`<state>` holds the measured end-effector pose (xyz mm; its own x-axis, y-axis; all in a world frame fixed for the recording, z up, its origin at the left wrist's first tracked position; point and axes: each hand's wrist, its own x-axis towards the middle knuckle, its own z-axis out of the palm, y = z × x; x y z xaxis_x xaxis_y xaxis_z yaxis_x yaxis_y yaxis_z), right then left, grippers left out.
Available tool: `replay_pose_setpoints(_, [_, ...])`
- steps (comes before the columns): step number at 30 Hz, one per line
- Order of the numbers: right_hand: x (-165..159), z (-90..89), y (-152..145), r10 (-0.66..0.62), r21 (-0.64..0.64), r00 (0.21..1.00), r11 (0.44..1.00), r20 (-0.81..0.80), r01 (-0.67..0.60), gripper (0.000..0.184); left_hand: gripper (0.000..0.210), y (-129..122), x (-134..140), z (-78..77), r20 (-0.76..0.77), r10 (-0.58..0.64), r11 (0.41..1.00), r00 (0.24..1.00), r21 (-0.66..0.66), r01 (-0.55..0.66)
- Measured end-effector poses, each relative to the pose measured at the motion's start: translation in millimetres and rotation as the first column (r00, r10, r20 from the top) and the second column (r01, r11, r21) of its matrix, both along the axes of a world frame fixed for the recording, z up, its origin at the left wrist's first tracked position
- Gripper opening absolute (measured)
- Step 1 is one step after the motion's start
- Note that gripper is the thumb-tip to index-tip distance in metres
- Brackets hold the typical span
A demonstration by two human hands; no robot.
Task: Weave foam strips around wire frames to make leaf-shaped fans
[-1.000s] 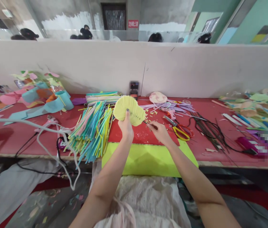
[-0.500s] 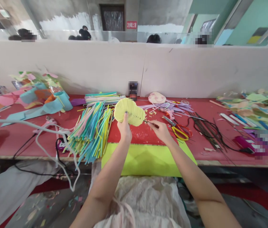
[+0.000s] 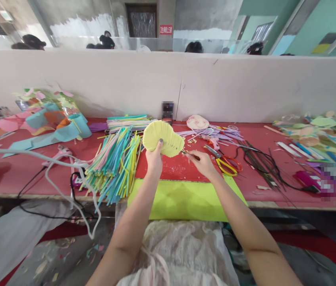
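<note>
My left hand is closed on a fanned stack of pale yellow cut pieces, thumb pressed on the front and the other fingers hidden behind. The pieces overlap toward the right, each edge a little past the last. My right hand pinches a thin dark tool whose tip points at the stack's right end. Too little of this tool shows to tell its kind. Below both hands lies a red sheet with small yellow crumbs near its back edge, overlapping a lime-green sheet at the front.
Left of the hands lies a large bundle of coloured fuzzy sticks. Yellow-and-red-handled pliers, a pink glue gun and dark wires lie to the right. A white cable crosses the left side. A white partition stands behind.
The yellow stack has fanned out slightly farther to the right, and my left thumb has shifted a little. My right hand stays nearly in place with the tool.
</note>
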<state>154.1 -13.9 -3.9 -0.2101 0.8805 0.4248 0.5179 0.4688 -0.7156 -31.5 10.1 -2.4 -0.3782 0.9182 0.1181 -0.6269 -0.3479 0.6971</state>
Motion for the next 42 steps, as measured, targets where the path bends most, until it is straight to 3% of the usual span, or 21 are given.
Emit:
replay_pose_setpoints(3, [5, 2.7, 2, 0.013, -0.007, 1.0, 1.0, 0.0, -0.013, 0.032, 0.041, 9, -8, 2.5, 0.036, -0.205, 0.978, 0.978, 0.044, 0.203])
replay_pose_setpoints(5, [7, 2.2, 2, -0.075, 0.144, 0.997, 0.986, -0.023, 0.078, 0.03, 0.038, 12, -15, 4.4, 0.101, -0.332, 0.943, 0.938, 0.031, 0.331])
replay_pose_setpoints(8, [9, -3.8, -1, -0.299, 0.425, 0.954, 0.867, 0.023, 0.261, 0.026, 0.059, 8, -23, 6.1, 0.216, -0.446, 0.892, 0.869, 0.03, 0.45])
replay_pose_setpoints(11, [9, -13.9, -4, -0.468, 0.586, 0.861, 0.761, 0.2, 0.277, 0.029, 0.074, -3, -22, 5.9, 0.238, -0.505, 0.861, 0.83, 0.072, 0.503])
replay_pose_setpoints(14, [8, -23.7, -5, -0.505, 0.633, 0.809, 0.74, 0.3, 0.227, 0.033, 0.058, -8, -14, 3.6, 0.197, -0.455, 0.887, 0.868, 0.008, 0.463])
replay_pose_setpoints(17, [7, -29.5, -4, -0.498, 0.647, 0.808, 0.736, 0.315, 0.201, 0.035, 0.034, -3, -9, -0.7, 0.163, -0.291, 0.946, 0.943, -0.101, 0.309])
replay_pose_setpoints(20, [6, -31.7, -4, -0.465, 0.646, 0.831, 0.743, 0.307, 0.177, 0.035, 0.037, 2, -8, -5.7, 0.152, -0.16, 0.969, 0.975, -0.165, 0.185])
replay_pose_setpoints(24, [5, -33.8, -5, -0.405, 0.62, 0.871, 0.768, 0.278, 0.159, 0.033, 0.044, 0, -9, -10.5, 0.104, -0.102, 0.986, 0.989, -0.121, 0.114])
replay_pose_setpoints(31, [3, -33.4, -2, -0.304, 0.52, 0.946, 0.83, 0.116, 0.203, 0.023, 0.044, 0, -14, -6.3, 0.024, -0.173, 0.984, 0.985, -0.025, 0.174])
replay_pose_setpoints(37, [-2, -21.6, 2, -0.118, 0.19, 0.993, 0.975, -0.002, 0.116, 0.025, 0.05, 1, -16, -6.1, -0.013, -0.178, 0.984, 0.984, -0.028, 0.178])
replay_pose_setpoints(40, [8, -12.1, 8, -0.064, -0.008, 0.998, 0.998, -0.022, 0.063, 0.03, 0.048, 3, -20, -10.8, 0.016, -0.224, 0.974, 0.974, -0.033, 0.225])
replay_pose_setpoints(42, [22, -4.7, 12, -0.043, -0.086, 0.999, 0.995, -0.026, 0.04, 0.032, 0.052, 6, -28, -13.9, 0.063, -0.316, 0.948, 0.947, -0.026, 0.318])
